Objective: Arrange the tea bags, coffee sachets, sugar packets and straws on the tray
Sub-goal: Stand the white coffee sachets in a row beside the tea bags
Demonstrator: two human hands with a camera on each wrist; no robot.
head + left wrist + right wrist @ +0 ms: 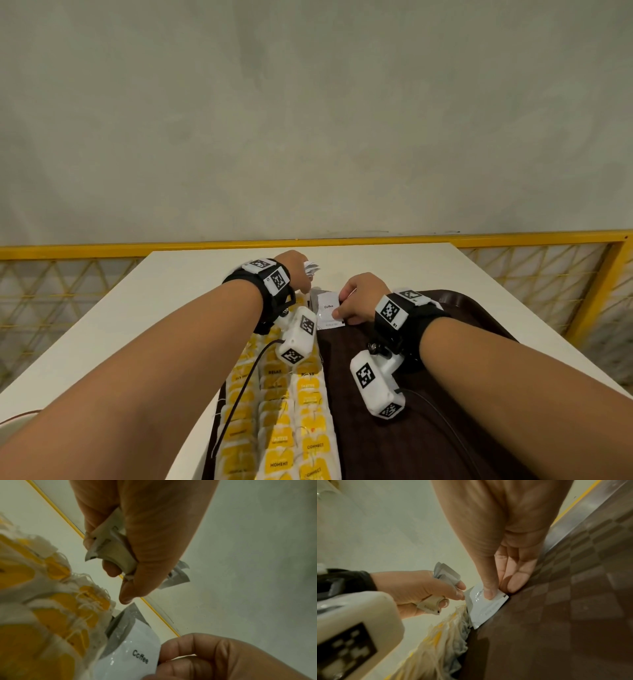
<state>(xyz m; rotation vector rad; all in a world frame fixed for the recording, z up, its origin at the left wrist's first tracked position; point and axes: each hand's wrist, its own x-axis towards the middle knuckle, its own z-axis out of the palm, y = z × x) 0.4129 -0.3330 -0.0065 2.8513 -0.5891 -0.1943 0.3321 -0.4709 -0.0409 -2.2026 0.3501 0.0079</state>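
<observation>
A dark brown tray point(445, 428) lies on the white table point(191, 274). Rows of yellow-tagged tea bags point(291, 404) fill its left side. At the tray's far end lies a white coffee sachet point(329, 313), and my right hand point(359, 298) pinches its right edge between thumb and fingers point(489, 592). My left hand point(301, 270), just left of it and a little farther back, grips a bunch of several white sachets point(109, 547). The same bunch of sachets point(445, 574) shows sticking out above and below its curled fingers.
The tray's right half point(573, 601) is bare brown checkered surface. A yellow metal railing point(513, 240) with mesh runs behind the table, before a plain grey wall. A black cable point(239, 394) crosses the tea bags from the left wrist camera.
</observation>
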